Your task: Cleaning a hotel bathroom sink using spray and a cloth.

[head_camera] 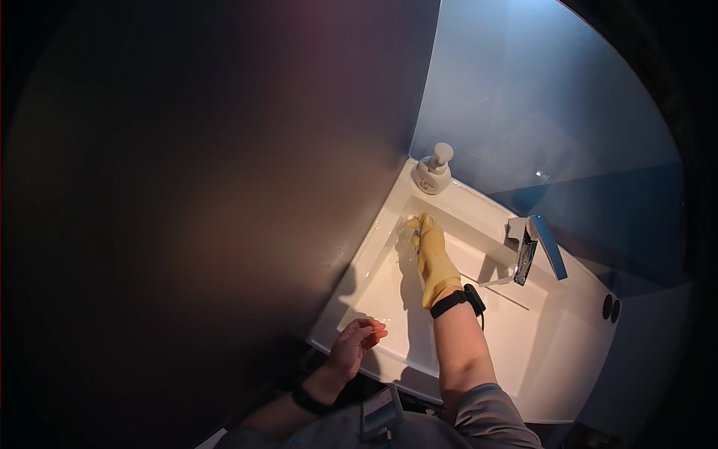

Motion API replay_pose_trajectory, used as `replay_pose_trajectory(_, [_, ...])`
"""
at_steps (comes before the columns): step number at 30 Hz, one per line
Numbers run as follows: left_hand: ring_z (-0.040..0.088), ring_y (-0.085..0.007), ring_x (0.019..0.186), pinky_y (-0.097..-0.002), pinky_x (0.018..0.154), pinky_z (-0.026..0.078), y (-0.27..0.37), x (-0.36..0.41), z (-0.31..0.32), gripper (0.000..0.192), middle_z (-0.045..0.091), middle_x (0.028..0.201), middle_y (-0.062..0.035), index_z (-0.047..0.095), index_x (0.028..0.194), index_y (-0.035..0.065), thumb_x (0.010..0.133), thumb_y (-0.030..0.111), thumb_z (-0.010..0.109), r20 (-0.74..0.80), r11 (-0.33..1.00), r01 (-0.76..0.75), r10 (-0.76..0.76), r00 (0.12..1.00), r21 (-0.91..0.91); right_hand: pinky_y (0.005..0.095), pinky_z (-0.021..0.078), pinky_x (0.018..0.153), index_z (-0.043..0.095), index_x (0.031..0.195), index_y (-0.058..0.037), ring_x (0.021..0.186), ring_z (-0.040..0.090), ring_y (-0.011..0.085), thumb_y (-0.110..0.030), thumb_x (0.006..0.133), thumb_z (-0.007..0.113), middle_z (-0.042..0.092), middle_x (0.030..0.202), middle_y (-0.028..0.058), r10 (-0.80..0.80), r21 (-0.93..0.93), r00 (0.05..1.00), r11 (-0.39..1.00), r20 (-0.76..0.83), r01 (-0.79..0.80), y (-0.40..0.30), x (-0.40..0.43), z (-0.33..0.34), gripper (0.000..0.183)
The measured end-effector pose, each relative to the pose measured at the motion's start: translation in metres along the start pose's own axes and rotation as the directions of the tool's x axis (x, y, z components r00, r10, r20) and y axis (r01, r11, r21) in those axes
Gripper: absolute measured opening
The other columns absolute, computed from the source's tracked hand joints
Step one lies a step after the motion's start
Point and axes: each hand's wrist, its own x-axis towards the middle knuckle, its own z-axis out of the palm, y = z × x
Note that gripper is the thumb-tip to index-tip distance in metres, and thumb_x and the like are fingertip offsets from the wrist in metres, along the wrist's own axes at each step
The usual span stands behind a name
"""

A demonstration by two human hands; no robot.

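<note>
A yellow rubber glove (435,258) covers my right hand (429,238), which reaches into the white rectangular sink basin (566,337). Its bent fingers are at the basin's far left corner, close to the inner wall. Whether something small lies under those fingers I cannot tell. Bare and loosely curled, my left hand (356,342) hovers by the near left rim, with nothing visible in it. Water droplets glisten on the basin surface beside it. A chrome single-lever faucet (524,252) stands on the back ledge, right of the glove.
A white pump soap bottle (432,171) stands on the sink's back left corner. A dark wall (252,196) borders the left side, and a glossy panel (521,112) rises behind. Two black oval discs (611,308) sit at the right rim. A badge holder (381,412) hangs at my chest.
</note>
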Motion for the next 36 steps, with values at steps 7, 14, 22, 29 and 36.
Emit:
replay_pose_trajectory(7, [0.073, -0.0238, 0.107, -0.0362, 0.105, 0.056, 0.007, -0.003, -0.010, 0.018, 0.074, 0.112, -0.0115, 0.066, 0.121, 0.0031, 0.106, 0.008, 0.056, -0.024, 0.998, -0.034, 0.035, 0.999, 0.060, 0.0367, 0.0504, 0.079, 0.072, 0.110, -0.0062, 0.085, 0.063, 0.0246, -0.037, 0.106, 0.060, 0.069, 0.098, 0.0126, -0.235, -0.511, 0.927, 0.781, 0.291, 0.358, 0.046, -0.084, -0.027, 0.033])
replay_pose_trajectory(14, [0.072, -0.0216, 0.107, -0.0364, 0.105, 0.056, 0.007, -0.007, -0.007, 0.017, 0.073, 0.111, -0.0105, 0.065, 0.120, 0.0035, 0.106, 0.007, 0.056, -0.019, 0.996, -0.008, 0.010, 1.000, 0.085, 0.0494, 0.0329, 0.128, 0.053, 0.154, -0.0044, 0.154, 0.041, 0.0432, -0.032, 0.103, 0.066, 0.045, 0.163, 0.0265, -0.195, -0.720, 0.701, -0.038, 0.686, 0.693, 0.119, -0.164, -0.040, 0.060])
replay_pose_trajectory(22, [0.072, -0.0295, 0.107, -0.0441, 0.105, 0.056, 0.001, -0.006, -0.016, 0.017, 0.071, 0.111, -0.0136, 0.064, 0.121, 0.0024, 0.105, 0.006, 0.057, -0.104, 0.990, 0.000, 0.015, 0.994, 0.140, 0.0471, 0.0267, 0.132, 0.047, 0.159, -0.0033, 0.155, 0.037, 0.0413, -0.037, 0.103, 0.064, 0.044, 0.165, 0.0246, -0.508, -0.861, 0.704, -0.183, 0.496, 0.475, 0.103, 0.033, -0.045, 0.068])
replay_pose_trajectory(29, [0.072, -0.0266, 0.105, -0.0447, 0.106, 0.057, -0.007, -0.012, -0.018, 0.018, 0.072, 0.108, -0.0126, 0.064, 0.120, 0.0015, 0.106, 0.005, 0.055, -0.093, 0.990, 0.018, -0.006, 0.996, 0.139, 0.0494, 0.0300, 0.128, 0.044, 0.163, -0.0091, 0.151, 0.043, 0.0391, -0.040, 0.100, 0.068, 0.047, 0.163, 0.0213, -0.704, -0.961, 0.659, -0.129, 0.263, 0.244, 0.099, 0.019, -0.180, 0.074])
replay_pose_trajectory(36, [0.072, -0.0275, 0.104, -0.0441, 0.103, 0.057, -0.022, -0.007, -0.003, 0.017, 0.072, 0.107, -0.0111, 0.065, 0.120, 0.0046, 0.106, 0.011, 0.056, -0.071, 0.971, 0.049, -0.033, 0.997, 0.232, 0.0535, 0.0310, 0.128, 0.041, 0.164, -0.0042, 0.151, 0.039, 0.0498, -0.048, 0.099, 0.069, 0.042, 0.164, 0.0304, -0.765, -0.972, 0.637, -0.060, -0.100, -0.225, 0.088, -0.054, -0.421, 0.083])
